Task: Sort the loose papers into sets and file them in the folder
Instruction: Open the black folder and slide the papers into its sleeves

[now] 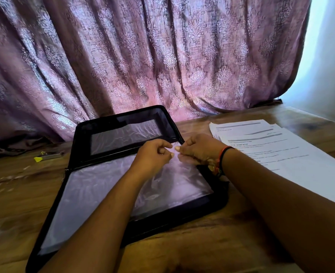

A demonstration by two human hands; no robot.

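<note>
A black folder (pixel 77 148) lies open on the wooden table (pixel 14 196), in front of the person. Its far half stands tilted up toward the curtain (pixel 143 56) and has a clear pocket (pixel 123 134) on the inside. Its near half lies flat, and a clear plastic sleeve (pixel 95 190) covers it almost fully. The sleeve is wrinkled and shiny, and I see no paper inside it.

Both hands meet at the far right corner of the sleeve, close to the folder's hinge. The left hand (pixel 152 156) has its fingers curled, and its thumb and fingertips pinch the thin plastic at this corner. The right hand (pixel 200 147) is just beside it, almost touching. Its fingers are curled too and pinch the same edge of the sleeve from the right side. The plastic between the two hands is lifted a little from the folder. The right wrist wears bracelets (pixel 220 160), one of them red and one black.

The papers (pixel 281 154) lie on the table to the right of the folder, outside it. They are printed sheets that overlap each other in a loose fan, and the right forearm passes over their near edge.

A yellow marker (pixel 44 157) lies on the table to the left of the folder, near the curtain's lower edge. A pale wall (pixel 330 56) shows at the far right.
</note>
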